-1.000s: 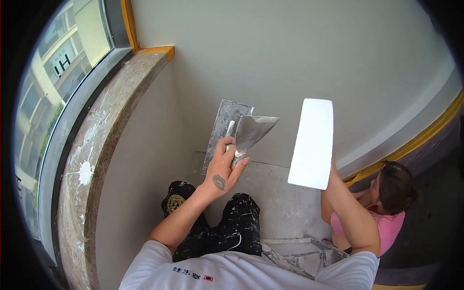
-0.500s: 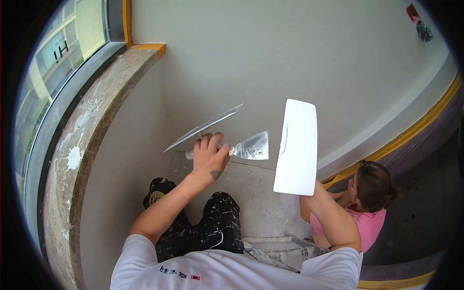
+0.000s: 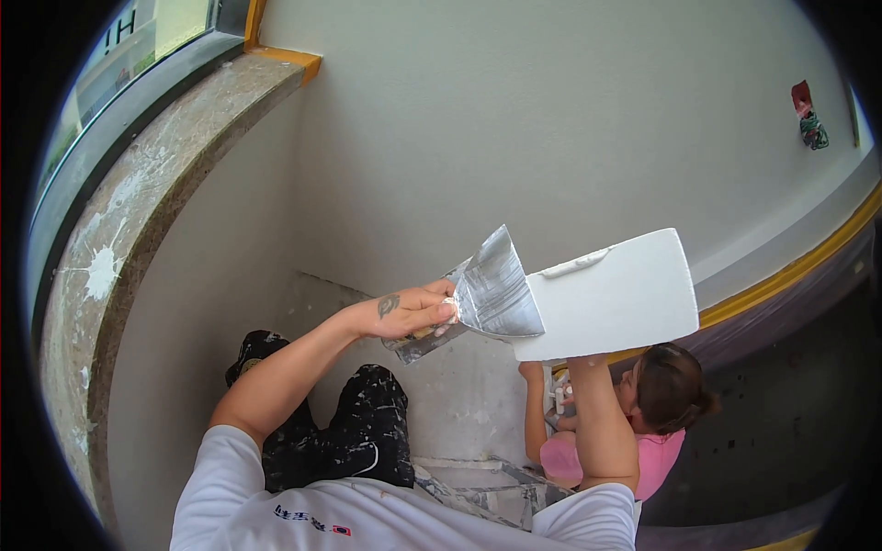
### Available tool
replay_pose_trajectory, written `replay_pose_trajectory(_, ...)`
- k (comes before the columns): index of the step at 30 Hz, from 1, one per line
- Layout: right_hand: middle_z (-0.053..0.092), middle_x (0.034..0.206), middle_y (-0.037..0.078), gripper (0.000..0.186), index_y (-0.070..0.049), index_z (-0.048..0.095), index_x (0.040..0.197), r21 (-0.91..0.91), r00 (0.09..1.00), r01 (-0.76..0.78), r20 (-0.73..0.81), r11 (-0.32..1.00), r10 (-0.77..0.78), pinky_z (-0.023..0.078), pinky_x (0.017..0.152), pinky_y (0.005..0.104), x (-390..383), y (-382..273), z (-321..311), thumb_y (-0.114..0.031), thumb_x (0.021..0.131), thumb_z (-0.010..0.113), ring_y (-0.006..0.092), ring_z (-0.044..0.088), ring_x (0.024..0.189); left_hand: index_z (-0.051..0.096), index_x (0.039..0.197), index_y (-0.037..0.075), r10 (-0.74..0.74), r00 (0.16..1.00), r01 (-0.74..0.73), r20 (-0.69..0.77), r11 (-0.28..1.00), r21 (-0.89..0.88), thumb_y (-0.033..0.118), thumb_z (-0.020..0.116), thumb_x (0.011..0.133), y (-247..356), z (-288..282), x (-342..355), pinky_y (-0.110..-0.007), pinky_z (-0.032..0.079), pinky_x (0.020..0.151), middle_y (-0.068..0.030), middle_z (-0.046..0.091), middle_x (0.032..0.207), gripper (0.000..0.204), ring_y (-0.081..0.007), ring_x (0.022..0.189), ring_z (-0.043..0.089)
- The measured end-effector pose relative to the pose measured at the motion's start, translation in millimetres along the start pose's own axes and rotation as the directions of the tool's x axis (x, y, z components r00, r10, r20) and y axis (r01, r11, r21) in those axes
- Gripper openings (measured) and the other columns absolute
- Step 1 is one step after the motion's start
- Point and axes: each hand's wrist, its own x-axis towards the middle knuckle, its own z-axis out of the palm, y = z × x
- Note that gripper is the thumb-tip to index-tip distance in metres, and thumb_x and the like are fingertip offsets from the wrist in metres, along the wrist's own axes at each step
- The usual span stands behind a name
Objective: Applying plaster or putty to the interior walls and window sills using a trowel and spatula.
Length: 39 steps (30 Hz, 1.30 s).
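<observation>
My left hand [image 3: 418, 313] is closed round a wide putty knife [image 3: 499, 285], its metal blade streaked with white. Under the same hand, a flat metal trowel [image 3: 424, 343] shows in part, mostly hidden by the fingers and the knife. The blade's far edge overlaps the left end of a flat board [image 3: 620, 298] thickly coated in white putty; whether they touch I cannot tell. My right forearm [image 3: 602, 422] rises beneath this board and holds it up. The board hides my right hand and its fingers. A ridge of putty runs along the board's far edge.
A person in pink [image 3: 669, 395] crouches close by my right arm. At left runs a splattered stone window sill [image 3: 101, 275]. A pale wall [image 3: 551, 119] stands ahead, with a wired wall box [image 3: 808, 115] at right. A putty-stained frame [image 3: 491, 500] lies near my legs.
My left hand has turned and brought the putty knife to the board's left end. The board has swung from upright to lengthwise across, further right. The view has shifted a little.
</observation>
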Motion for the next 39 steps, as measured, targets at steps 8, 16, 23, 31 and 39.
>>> replay_pose_trajectory(8,0.059,0.062,0.004,0.024,-0.002,0.06,0.076,-0.681,0.924,0.334,0.372,0.652,-0.085,0.044,0.054,0.029,13.1,-48.7,71.9,-0.018,0.08,0.077,0.0098,0.051,0.058,0.059,0.082,0.004,0.109,0.994,-0.108,-0.008,0.975,-0.195,0.054,0.044,0.102,16.6,1.0,-15.3,-0.036,0.041,0.088,-0.0068,0.054,0.108,0.056,-0.0191,0.104,0.049)
replay_pose_trajectory(16,0.054,0.062,0.004,0.028,-0.003,0.06,0.084,-0.865,0.954,0.127,-0.027,0.486,-0.298,0.043,0.051,0.0272,62.6,-87.0,38.9,-0.026,0.087,0.075,0.0112,0.05,0.053,0.059,0.093,0.004,0.038,0.994,-0.08,-0.099,0.882,-0.464,0.055,0.045,0.101,-8.1,-27.6,-33.0,-0.033,0.044,0.087,-0.0064,0.055,0.101,0.053,-0.0177,0.099,0.051)
replay_pose_trajectory(23,0.054,0.072,0.001,0.027,-0.005,0.057,0.103,-0.678,0.886,0.222,-0.159,0.7,-0.435,0.042,0.048,0.0234,132.9,-116.5,31.1,-0.03,0.098,0.064,0.0082,0.05,0.053,0.059,0.094,0.004,-0.088,0.984,0.03,-0.153,0.937,-0.348,0.052,0.04,0.104,-16.0,-25.5,-32.4,-0.033,0.045,0.088,-0.0044,0.052,0.098,0.053,-0.0162,0.095,0.049)
replay_pose_trajectory(31,0.054,0.071,0.001,0.04,-0.003,0.055,0.098,-0.67,0.807,0.257,-0.248,0.697,-0.535,0.043,0.048,0.0242,170.5,-107.9,49.9,-0.043,0.101,0.056,0.0066,0.049,0.053,0.057,0.108,0.003,-0.139,0.981,0.083,-0.136,0.93,-0.358,0.047,0.039,0.106,-20.0,-19.9,-32.6,-0.029,0.045,0.085,-0.0032,0.048,0.105,0.048,-0.0113,0.089,0.048)
replay_pose_trajectory(39,0.055,0.07,0.002,0.042,-0.003,0.055,0.096,-0.69,0.808,0.226,-0.262,0.688,-0.527,0.044,0.048,0.0254,183.4,-109.9,64.1,-0.044,0.1,0.057,0.0073,0.05,0.052,0.057,0.112,0.003,-0.093,0.984,0.039,-0.151,0.944,-0.326,0.044,0.04,0.107,-21.5,-21.0,-31.2,-0.03,0.046,0.084,-0.0019,0.047,0.106,0.045,-0.0102,0.088,0.048)
